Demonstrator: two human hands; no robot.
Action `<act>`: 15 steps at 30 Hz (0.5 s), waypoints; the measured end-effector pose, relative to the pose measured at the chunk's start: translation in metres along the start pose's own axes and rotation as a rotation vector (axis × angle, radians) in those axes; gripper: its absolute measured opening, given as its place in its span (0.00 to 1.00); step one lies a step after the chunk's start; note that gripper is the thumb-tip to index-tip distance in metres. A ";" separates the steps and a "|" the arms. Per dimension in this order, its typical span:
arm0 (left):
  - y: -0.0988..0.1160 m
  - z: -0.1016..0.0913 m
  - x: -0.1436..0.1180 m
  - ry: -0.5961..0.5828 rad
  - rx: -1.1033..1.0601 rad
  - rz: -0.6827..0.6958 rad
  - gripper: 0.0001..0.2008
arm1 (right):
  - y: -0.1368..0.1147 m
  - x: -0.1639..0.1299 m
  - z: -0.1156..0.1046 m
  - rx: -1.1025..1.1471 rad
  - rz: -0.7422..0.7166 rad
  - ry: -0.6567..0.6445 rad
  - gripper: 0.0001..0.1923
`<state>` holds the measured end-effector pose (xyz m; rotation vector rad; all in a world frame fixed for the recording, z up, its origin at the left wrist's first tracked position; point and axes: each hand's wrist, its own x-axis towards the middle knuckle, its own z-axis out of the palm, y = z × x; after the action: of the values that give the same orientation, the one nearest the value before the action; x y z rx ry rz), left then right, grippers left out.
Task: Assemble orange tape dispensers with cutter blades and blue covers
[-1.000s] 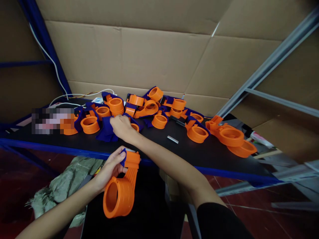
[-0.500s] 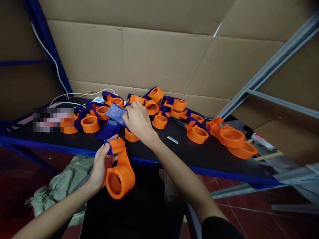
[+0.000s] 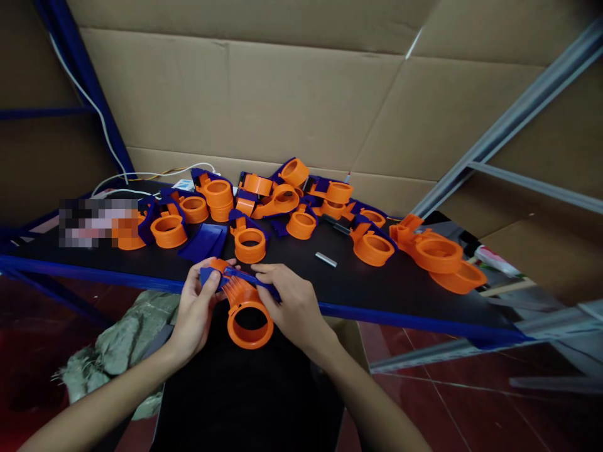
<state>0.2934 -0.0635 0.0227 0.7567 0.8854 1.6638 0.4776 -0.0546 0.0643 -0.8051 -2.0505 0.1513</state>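
My left hand (image 3: 200, 307) is closed around the upper end of an orange tape dispenser (image 3: 250, 323), with a blue piece under its thumb. The dispenser's ring hangs toward me over the table's front edge. My right hand (image 3: 294, 304) pinches a flat blue plastic flap (image 3: 252, 276), held against the dispenser's upper part. Whether the flap is seated there is hidden by the fingers. Just behind my hands lie more blue flaps (image 3: 205, 243) and another dispenser (image 3: 249, 245) with blue on it.
Several orange dispensers with blue parts crowd the black tabletop (image 3: 292, 270). A small metal strip (image 3: 326, 259) lies near its middle. Orange pieces (image 3: 438, 254) are stacked at the right end. White cables (image 3: 155, 179) run along the back left. Cardboard (image 3: 264, 94) walls the back.
My right hand has come back toward me from the pile, bringing the blue flap to the dispenser. My left hand has tilted the dispenser and shifted it slightly right.
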 end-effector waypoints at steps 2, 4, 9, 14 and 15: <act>0.000 0.000 -0.001 -0.003 0.003 -0.011 0.23 | -0.001 -0.001 0.000 -0.023 -0.014 0.013 0.06; 0.000 0.000 -0.001 -0.007 -0.004 -0.021 0.23 | -0.001 0.001 -0.001 -0.041 -0.028 0.042 0.07; 0.001 0.002 -0.002 0.002 -0.017 -0.013 0.23 | -0.001 0.003 -0.003 -0.044 -0.079 0.052 0.07; 0.000 0.001 -0.003 0.007 -0.016 -0.011 0.22 | -0.002 0.002 -0.005 -0.084 -0.126 0.040 0.07; 0.000 0.000 -0.002 0.022 -0.017 -0.014 0.22 | -0.003 0.002 -0.005 -0.089 -0.138 0.028 0.07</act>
<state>0.2941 -0.0658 0.0227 0.7206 0.8884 1.6685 0.4793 -0.0566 0.0697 -0.7127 -2.0896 -0.0277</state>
